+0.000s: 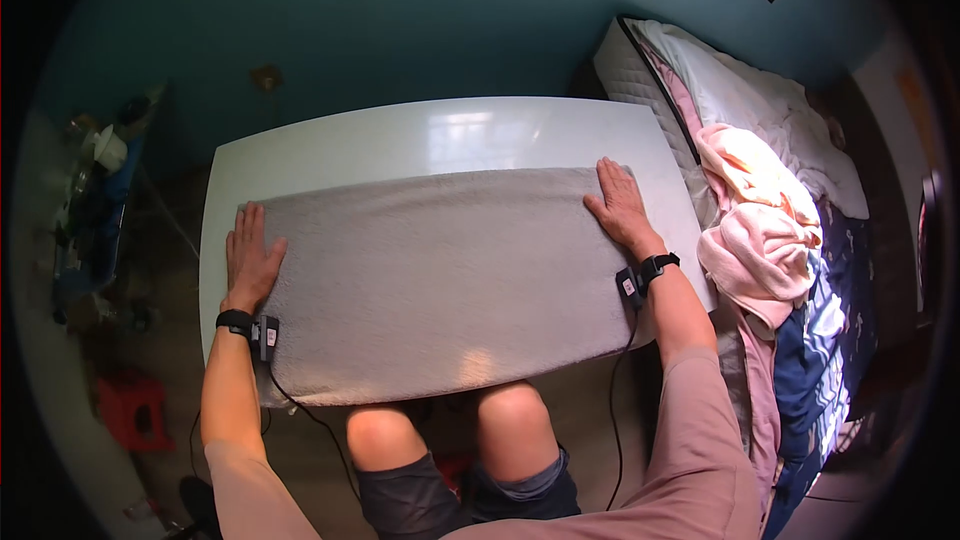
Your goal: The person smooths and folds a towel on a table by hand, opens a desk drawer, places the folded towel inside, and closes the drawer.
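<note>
A grey towel-like cloth (pixel 430 280) lies spread flat over the near part of a white table (pixel 330 145), its front edge reaching the table's near side above my knees. My left hand (pixel 252 258) rests flat on the cloth's left edge, fingers stretched out and pointing away from me. On the far right corner lies my right hand (pixel 620 208), palm down with the thumb spread toward the middle. Neither hand grips anything. Each wrist wears a black strap with a small box and a cable.
To the right stands a bed (pixel 650 90) with a pink blanket (pixel 755 240) and white bedding heaped on it. A red stool (pixel 135 412) is on the floor at left. Behind it, a cluttered blue shelf (pixel 105 210) stands near the wall. Black cables (pixel 615 420) hang from both wrists.
</note>
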The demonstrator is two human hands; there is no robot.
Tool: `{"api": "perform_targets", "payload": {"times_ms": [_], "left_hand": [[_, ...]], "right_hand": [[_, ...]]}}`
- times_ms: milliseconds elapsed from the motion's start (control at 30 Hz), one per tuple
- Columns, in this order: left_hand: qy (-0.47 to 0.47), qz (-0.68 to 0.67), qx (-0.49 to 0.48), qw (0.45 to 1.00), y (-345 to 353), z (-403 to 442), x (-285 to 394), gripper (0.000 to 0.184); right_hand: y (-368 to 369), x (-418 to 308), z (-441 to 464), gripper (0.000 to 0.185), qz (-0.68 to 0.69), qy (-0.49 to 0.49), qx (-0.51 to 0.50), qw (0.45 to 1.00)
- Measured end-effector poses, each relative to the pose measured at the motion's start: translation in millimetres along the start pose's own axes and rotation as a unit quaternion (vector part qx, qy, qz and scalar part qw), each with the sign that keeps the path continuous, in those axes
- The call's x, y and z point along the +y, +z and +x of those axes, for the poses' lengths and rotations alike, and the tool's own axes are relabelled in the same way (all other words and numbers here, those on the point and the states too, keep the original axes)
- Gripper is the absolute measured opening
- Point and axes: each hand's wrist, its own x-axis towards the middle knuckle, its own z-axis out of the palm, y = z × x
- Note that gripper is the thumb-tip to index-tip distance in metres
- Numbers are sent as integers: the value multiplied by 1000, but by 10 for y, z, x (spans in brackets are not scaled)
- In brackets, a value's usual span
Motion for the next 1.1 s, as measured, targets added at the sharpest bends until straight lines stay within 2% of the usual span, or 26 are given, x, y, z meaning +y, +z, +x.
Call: {"api": "perform_targets", "payload": {"times_ms": [100,167,267,333,400,467,500,567,667,767,900,933,1000,1100], "left_hand": [[-14,4,-9,1000,-34,-7,96,76],[-28,9,-18,999,-48,-37,169,76],[-57,60,2,997,-53,-170,313,77],[35,27,5,999,-142,-534,734,77],[78,5,-13,997,-85,-861,1108,79],[91,-30,-28,995,77,-1064,1317,80],[102,-66,-45,992,120,-1130,1363,80],[108,-37,-52,992,42,-1205,1307,78],[82,6,-40,996,-9,-1320,967,74],[31,36,-22,999,-85,-1478,522,71],[14,29,-30,999,-179,-1589,109,72],[14,30,-31,999,-172,-1603,106,72],[-5,5,-16,1000,-201,-1597,88,72],[2,33,-12,999,-191,-1610,72,73]], "right_hand": [[-31,-7,-5,76,-26,17,-29,999],[-71,-96,21,75,-9,64,-89,994],[-331,-692,-137,75,-18,36,-108,993],[-223,-1067,-341,75,-14,-100,-90,991],[-35,-1563,-558,76,35,-175,-76,981],[82,-2003,-703,76,64,-238,-116,962],[62,-2115,-715,76,67,-234,-114,963],[2,-2192,-784,75,75,-266,-145,950],[63,-1715,-943,73,76,-260,-119,955],[-70,-967,-1177,75,27,-179,-91,979],[-80,-16,-1456,76,-6,-55,-36,998],[-110,104,-1487,76,-5,-54,-37,998],[-138,259,-1536,77,36,19,-37,998],[-86,293,-1520,78,25,13,-35,999]]}}
